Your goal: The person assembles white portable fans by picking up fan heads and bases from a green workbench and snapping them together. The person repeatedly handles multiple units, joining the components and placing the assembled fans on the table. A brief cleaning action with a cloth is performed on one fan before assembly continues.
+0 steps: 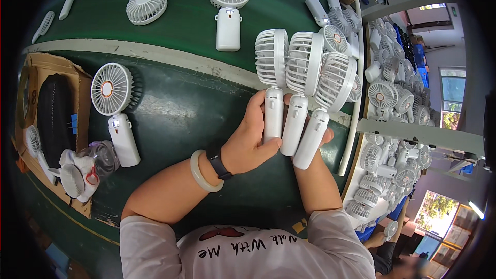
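While your left hand [250, 142] and right hand [323, 135] clasp three white handheld fans [295, 98], their handles point toward you, heads away. The cardboard box [77, 80] at your left holds another fan [33, 142].

Three white handheld fans [297, 93] stood side by side above the green counter [181, 103], handles down and bunched together, round slatted heads up, fanning slightly apart, rightmost tilted to the right.
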Available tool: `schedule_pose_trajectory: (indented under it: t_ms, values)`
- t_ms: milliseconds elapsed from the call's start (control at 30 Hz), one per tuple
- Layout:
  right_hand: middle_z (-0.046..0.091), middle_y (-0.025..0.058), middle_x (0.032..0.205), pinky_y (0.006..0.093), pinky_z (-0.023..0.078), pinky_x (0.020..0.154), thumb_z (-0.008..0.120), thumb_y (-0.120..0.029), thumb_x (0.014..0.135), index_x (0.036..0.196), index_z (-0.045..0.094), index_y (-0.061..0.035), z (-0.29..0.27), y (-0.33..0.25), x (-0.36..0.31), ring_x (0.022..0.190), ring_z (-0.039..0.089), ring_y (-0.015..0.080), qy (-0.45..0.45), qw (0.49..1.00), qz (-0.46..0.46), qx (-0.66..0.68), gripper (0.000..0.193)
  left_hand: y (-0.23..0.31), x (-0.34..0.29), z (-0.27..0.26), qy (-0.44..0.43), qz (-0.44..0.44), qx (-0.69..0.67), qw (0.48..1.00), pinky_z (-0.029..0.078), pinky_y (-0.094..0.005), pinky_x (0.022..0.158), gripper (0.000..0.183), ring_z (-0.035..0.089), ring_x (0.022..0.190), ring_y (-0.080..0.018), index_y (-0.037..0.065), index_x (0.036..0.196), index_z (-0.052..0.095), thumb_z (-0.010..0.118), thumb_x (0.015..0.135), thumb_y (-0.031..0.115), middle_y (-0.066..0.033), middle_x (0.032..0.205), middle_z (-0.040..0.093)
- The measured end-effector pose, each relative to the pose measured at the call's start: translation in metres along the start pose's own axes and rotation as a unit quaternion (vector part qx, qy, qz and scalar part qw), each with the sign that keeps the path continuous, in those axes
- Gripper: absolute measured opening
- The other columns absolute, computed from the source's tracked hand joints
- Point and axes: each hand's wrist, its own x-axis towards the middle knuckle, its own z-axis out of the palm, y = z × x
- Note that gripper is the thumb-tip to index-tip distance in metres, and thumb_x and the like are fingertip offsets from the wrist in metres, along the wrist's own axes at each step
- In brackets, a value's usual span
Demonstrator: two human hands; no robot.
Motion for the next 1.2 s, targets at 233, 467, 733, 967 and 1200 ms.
schedule_pose_trajectory:
  t_ms: [233, 467, 733, 967, 1200]
  values:
    - [0.054, 0.0141, 0.112, 0.0355, 0.047, 0.087, 0.074, -0.055, 0.046, 0.122, 0.042, -0.0032, 0.001, 0.008, 0.0, 0.099, 0.056, 0.026, 0.04, 0.991, 0.002, -0.131, 0.098, -0.006, -0.007, -0.006, 0.042, -0.013, 0.012, 0.999, 0.035, -0.0355, 0.097, 0.052, 0.044, 0.114, -0.0209, -0.003, 0.129, 0.018, 0.048, 0.088, 0.006, -0.0162, 0.122, 0.04]
    - [0.057, 0.0146, 0.109, 0.0399, 0.049, 0.084, 0.067, -0.056, 0.052, 0.12, 0.048, -0.0021, 0.026, 0.014, -0.006, 0.096, 0.059, 0.0281, 0.107, 0.984, 0.008, -0.145, 0.089, 0.008, 0.003, -0.021, 0.076, -0.234, -0.076, 0.966, 0.04, -0.0292, 0.088, 0.034, 0.047, 0.1, -0.0118, 0.006, 0.12, 0.034, 0.05, 0.092, 0.019, -0.0087, 0.113, 0.046]
    - [0.059, 0.0122, 0.106, 0.0365, 0.052, 0.079, 0.073, -0.016, 0.066, 0.12, 0.046, 0.0005, 0.093, 0.006, -0.116, 0.091, 0.062, 0.0221, 0.31, 0.907, -0.125, -0.255, 0.062, 0.013, 0.001, 0.005, 0.051, -0.142, -0.1, 0.983, 0.052, -0.0402, 0.079, 0.031, 0.058, 0.096, -0.0225, 0.009, 0.12, 0.032, 0.045, 0.093, 0.016, -0.0121, 0.114, 0.049]
    - [0.061, 0.0066, 0.088, 0.0327, 0.052, 0.068, 0.061, -0.021, 0.081, 0.1, 0.055, -0.0037, 0.078, -0.079, -0.378, 0.076, 0.061, 0.0194, 0.591, 0.594, -0.467, -0.282, 0.026, 0.042, -0.004, 0.034, -0.014, -0.203, -0.207, 0.957, 0.051, -0.0312, 0.066, 0.032, 0.056, 0.082, -0.0174, 0.016, 0.123, 0.032, 0.035, 0.097, 0.034, -0.0146, 0.114, 0.051]
    - [0.059, 0.0018, 0.089, 0.0355, 0.051, 0.068, 0.065, -0.029, 0.081, 0.101, 0.055, -0.0133, 0.026, -0.178, -0.536, 0.08, 0.06, 0.0172, 0.664, 0.521, -0.512, -0.159, 0.027, 0.054, -0.034, 0.043, -0.034, -0.262, -0.263, 0.928, 0.048, -0.0314, 0.063, 0.03, 0.052, 0.076, -0.0183, 0.017, 0.121, 0.033, 0.035, 0.097, 0.035, -0.015, 0.109, 0.051]
